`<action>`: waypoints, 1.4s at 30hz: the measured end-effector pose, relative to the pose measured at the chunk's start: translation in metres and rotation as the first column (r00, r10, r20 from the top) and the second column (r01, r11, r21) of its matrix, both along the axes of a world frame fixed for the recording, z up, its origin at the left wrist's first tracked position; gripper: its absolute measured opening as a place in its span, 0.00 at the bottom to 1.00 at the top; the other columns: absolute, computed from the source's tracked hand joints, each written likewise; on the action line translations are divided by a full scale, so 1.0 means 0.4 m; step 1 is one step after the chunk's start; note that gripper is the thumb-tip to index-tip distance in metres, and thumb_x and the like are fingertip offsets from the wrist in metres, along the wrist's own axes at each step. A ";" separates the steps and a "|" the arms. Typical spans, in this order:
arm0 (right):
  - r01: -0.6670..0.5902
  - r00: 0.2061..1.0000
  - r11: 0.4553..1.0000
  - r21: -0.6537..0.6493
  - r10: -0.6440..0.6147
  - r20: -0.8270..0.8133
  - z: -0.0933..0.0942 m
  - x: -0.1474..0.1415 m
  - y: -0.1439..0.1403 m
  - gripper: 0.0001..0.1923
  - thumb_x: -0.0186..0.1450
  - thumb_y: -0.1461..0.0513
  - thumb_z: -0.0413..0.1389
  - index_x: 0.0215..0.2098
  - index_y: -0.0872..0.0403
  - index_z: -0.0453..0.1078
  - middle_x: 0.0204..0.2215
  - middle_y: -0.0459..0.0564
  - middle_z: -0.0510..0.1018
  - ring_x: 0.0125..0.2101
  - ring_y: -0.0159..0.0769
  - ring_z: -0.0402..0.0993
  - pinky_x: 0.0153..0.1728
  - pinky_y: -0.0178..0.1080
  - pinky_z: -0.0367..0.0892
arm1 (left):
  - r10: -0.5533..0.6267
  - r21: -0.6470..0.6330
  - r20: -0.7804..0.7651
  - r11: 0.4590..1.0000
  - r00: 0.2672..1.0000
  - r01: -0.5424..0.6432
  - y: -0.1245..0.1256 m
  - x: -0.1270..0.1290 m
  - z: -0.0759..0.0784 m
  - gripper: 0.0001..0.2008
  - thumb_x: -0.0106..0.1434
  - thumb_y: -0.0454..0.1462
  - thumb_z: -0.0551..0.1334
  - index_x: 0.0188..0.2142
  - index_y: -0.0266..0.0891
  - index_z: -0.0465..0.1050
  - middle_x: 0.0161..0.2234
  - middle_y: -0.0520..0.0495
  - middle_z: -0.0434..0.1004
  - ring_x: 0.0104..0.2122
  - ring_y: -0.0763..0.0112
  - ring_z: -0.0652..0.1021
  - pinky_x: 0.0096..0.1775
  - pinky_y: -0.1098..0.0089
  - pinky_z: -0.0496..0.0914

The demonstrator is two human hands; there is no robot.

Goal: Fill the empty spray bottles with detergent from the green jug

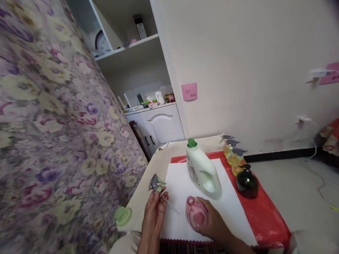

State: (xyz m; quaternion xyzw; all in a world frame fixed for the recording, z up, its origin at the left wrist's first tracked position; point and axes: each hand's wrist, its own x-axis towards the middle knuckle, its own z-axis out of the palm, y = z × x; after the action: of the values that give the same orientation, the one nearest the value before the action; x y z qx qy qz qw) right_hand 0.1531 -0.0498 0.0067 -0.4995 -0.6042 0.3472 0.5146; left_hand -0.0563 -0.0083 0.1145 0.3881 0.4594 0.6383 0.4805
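Held in my left hand (156, 208) is a grey and green spray trigger head (154, 182), its thin dip tube (171, 204) pointing right and down. My right hand (212, 218) is wrapped around a clear pink bottle (196, 213) whose neck is uncapped. The bottle is over the white sheet (177, 180); whether it touches the sheet I cannot tell. Just beyond it stands a large pale green jug (203, 171) with a handle and an uncapped mouth showing a green spout. A light green cap (123, 216) lies at the left edge of the table.
Several spray bottles with yellow liquid (235, 163) line the table's right side, beside a dark green round bottle (247, 183). Red plastic (267, 215) lies under the white sheet. A floral curtain (60, 134) hangs at left; a white cabinet (166, 123) and wall are behind.
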 end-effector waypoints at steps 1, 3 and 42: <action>0.000 1.000 1.000 0.002 0.000 -0.003 0.002 0.001 -0.004 0.37 0.48 0.62 0.62 0.56 0.52 0.61 0.52 0.56 0.75 0.51 0.50 0.72 0.53 0.49 0.68 | -0.036 0.021 0.171 0.999 0.985 0.033 -0.019 0.017 0.026 0.19 0.49 0.42 0.71 0.40 0.39 0.74 0.37 0.46 0.80 0.33 0.71 0.80 0.40 0.71 0.75; 0.006 1.000 1.000 0.011 -0.006 -0.011 0.006 0.003 -0.009 0.38 0.46 0.62 0.62 0.56 0.53 0.61 0.52 0.57 0.74 0.52 0.52 0.72 0.54 0.50 0.67 | -0.097 0.086 0.308 0.994 0.947 0.073 -0.050 0.052 0.081 0.17 0.51 0.37 0.71 0.41 0.40 0.75 0.38 0.48 0.79 0.33 0.73 0.80 0.40 0.73 0.75; -0.056 0.998 0.993 0.099 0.059 -0.021 -0.048 0.002 0.018 0.42 0.46 0.64 0.64 0.58 0.50 0.57 0.53 0.56 0.71 0.54 0.49 0.68 0.57 0.51 0.63 | -0.148 -0.006 -0.190 0.989 0.971 0.150 -0.105 0.225 -0.024 0.19 0.46 0.40 0.72 0.39 0.39 0.78 0.39 0.43 0.82 0.42 0.56 0.78 0.47 0.62 0.69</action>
State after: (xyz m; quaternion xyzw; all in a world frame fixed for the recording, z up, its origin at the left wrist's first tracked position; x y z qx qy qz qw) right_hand 0.1538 -0.0428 -0.0126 -0.4519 -0.6286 0.3376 0.5355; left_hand 0.0337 -0.0502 0.1048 0.4827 0.4699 0.5625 0.4793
